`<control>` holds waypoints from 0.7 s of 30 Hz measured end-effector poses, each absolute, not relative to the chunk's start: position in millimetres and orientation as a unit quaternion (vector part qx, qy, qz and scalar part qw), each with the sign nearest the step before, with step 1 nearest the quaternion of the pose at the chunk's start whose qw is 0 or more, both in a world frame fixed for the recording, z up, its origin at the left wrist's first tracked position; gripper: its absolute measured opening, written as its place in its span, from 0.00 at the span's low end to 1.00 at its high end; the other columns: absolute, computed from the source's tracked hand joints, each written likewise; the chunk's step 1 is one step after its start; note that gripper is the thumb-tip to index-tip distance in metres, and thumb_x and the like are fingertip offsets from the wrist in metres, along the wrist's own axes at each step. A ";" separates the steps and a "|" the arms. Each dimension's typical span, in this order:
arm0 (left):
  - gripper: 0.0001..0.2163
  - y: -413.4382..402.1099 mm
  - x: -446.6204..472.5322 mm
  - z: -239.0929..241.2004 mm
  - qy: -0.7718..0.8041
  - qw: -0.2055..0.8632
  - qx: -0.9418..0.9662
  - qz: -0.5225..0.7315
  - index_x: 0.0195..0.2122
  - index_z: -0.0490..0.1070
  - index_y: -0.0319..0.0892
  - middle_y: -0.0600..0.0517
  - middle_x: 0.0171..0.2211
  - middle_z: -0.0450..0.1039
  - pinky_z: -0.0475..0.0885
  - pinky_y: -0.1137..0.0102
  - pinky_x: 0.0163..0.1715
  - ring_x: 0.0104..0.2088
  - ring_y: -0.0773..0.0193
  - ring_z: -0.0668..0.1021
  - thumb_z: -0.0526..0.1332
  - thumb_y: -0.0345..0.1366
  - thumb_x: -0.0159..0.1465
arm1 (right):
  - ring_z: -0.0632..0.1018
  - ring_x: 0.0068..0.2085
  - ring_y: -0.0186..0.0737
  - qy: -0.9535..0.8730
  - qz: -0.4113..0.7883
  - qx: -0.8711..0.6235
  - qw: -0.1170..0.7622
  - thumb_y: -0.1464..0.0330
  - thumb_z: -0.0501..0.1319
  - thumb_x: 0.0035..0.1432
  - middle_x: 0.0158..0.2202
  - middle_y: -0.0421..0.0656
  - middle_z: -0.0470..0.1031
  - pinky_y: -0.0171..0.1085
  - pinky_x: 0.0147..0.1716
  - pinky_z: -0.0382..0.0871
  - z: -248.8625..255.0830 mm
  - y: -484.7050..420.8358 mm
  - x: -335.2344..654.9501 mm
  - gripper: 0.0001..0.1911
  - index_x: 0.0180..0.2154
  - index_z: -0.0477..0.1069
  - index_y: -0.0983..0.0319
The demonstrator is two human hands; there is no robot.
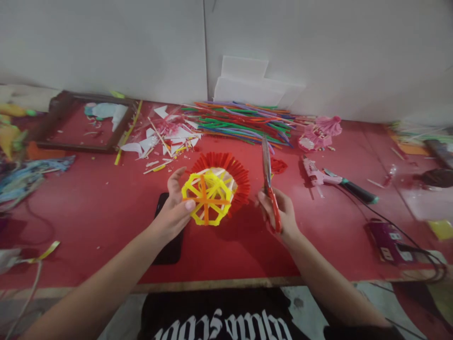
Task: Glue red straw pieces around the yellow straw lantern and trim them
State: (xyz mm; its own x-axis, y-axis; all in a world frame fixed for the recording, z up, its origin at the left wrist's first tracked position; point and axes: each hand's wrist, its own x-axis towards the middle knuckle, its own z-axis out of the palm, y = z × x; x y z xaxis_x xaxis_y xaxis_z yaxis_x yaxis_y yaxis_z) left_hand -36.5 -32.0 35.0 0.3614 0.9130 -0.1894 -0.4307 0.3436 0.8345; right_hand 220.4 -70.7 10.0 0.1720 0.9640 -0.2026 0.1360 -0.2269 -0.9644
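Note:
My left hand (174, 208) holds a round straw craft (212, 191) just above the red table. Its near face is a yellow wheel with orange spokes, and a red fringed ring shows behind it. My thumb presses on the yellow rim. My right hand (279, 215) grips red-handled scissors (269, 182) with the blades closed and pointing away from me, just right of the craft.
A pile of coloured straws (244, 120) lies at the back of the red table (106, 208). A pink glue gun (318, 175) lies to the right with its cable running to a power strip (389, 241). A black phone (170, 245) lies under my left wrist. Paper scraps (166, 134) and a wooden frame (81, 123) sit at left.

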 end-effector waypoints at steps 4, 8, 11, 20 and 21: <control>0.46 -26.6 -42.7 34.4 0.323 0.711 0.412 0.469 0.67 0.50 0.60 0.53 0.44 0.81 0.82 0.59 0.43 0.44 0.50 0.86 0.77 0.49 0.53 | 0.66 0.20 0.32 -0.501 0.501 -0.595 0.380 0.36 0.62 0.55 0.21 0.37 0.66 0.33 0.17 0.62 19.3 -92.3 241.7 0.32 0.31 0.72 0.60; 0.44 -24.8 -43.3 30.2 0.319 0.711 0.423 0.462 0.67 0.52 0.57 0.51 0.48 0.81 0.81 0.55 0.49 0.53 0.43 0.83 0.76 0.51 0.54 | 0.66 0.23 0.32 -0.550 0.502 -0.576 0.336 0.39 0.66 0.54 0.23 0.38 0.67 0.33 0.21 0.60 27.5 -106.2 250.3 0.31 0.33 0.76 0.62; 0.44 -24.4 -41.2 29.3 0.313 0.719 0.419 0.457 0.67 0.54 0.56 0.51 0.47 0.81 0.82 0.57 0.46 0.50 0.44 0.84 0.76 0.52 0.54 | 0.65 0.24 0.33 -0.569 0.490 -0.577 0.322 0.39 0.65 0.54 0.23 0.38 0.66 0.33 0.22 0.57 28.7 -109.0 250.5 0.31 0.34 0.77 0.62; 0.42 -24.0 -51.4 22.7 0.293 0.736 0.449 0.414 0.68 0.48 0.61 0.49 0.57 0.77 0.81 0.63 0.37 0.48 0.47 0.85 0.73 0.51 0.60 | 0.65 0.24 0.32 -0.590 0.482 -0.571 0.306 0.38 0.62 0.56 0.23 0.40 0.69 0.33 0.22 0.58 24.6 -104.9 250.5 0.33 0.32 0.77 0.63; 0.41 -24.2 -52.8 21.7 0.288 0.737 0.451 0.413 0.68 0.48 0.61 0.49 0.57 0.77 0.81 0.65 0.34 0.47 0.48 0.85 0.72 0.51 0.60 | 0.65 0.24 0.32 -0.592 0.482 -0.569 0.305 0.38 0.62 0.56 0.23 0.40 0.69 0.33 0.22 0.58 24.2 -104.2 250.8 0.33 0.31 0.77 0.63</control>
